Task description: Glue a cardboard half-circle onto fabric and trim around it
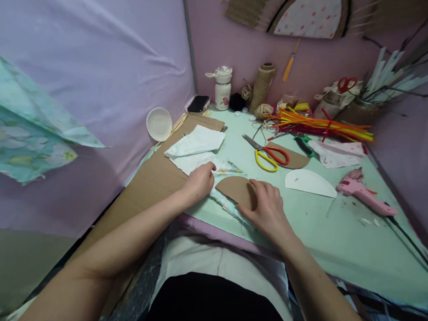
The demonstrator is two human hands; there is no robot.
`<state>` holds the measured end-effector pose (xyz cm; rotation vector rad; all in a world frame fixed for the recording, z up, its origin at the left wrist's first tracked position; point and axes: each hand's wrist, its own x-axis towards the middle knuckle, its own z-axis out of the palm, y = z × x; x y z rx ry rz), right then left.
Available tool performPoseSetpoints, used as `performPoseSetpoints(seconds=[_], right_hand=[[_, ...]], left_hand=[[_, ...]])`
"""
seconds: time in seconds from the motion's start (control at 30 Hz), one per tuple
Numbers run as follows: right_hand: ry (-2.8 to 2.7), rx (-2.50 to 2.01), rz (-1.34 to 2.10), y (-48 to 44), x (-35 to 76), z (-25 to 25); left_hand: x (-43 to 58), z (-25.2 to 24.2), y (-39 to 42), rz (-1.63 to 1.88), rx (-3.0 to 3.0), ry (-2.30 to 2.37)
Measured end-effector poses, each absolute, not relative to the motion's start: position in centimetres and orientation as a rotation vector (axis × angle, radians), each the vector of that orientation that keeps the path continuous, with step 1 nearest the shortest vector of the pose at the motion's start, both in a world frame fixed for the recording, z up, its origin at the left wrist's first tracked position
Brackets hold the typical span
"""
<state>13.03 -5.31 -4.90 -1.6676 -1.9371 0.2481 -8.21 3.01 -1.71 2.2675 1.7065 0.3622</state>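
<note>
On the table's near edge lies a brown cardboard half circle (234,186) on top of a pale floral fabric piece (229,207). My right hand (267,204) grips the cardboard's right end, fingers along its upper edge and thumb at its straight lower edge. Just left of the cardboard, my left hand (199,184) is closed on the fabric, fingertips pinching its left part. The fabric stretches away behind that hand, where a folded pale section (200,142) rests on cardboard. Part of the fabric is hidden beneath the half circle and my fingers.
Scissors (266,154) lie beyond my hands on another cardboard half circle (297,160). A white half circle (308,182) and a pink glue gun (367,196) with its cord are to the right. A large cardboard sheet (153,175) covers the left side. Pipe cleaners (320,124) and a bottle (223,89) stand farther back.
</note>
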Motion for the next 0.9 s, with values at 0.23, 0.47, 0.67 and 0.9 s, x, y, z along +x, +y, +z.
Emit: performPoseSetpoints(seconds=[0.23,0.47,0.67,0.9], right_hand=[[-1.943,-1.659,0.251,-5.2,13.2,-4.7],[-1.945,-1.676,0.283,-5.1,13.5,-4.9],[-1.758,-1.685,0.248,-4.4,18.7,-5.4],[-1.712,-1.761,0.292,-5.3,20.9,-6.1]], left_hand=[[-8.4,-2.1,3.3,0.26,2.301,1.725],[-8.4,-1.7,3.2,0.277,2.262,1.713],[-7.7,-0.9,3.5,0.294,2.058,1.733],[-6.7,-0.3,4.4,0.125,1.992,1.698]])
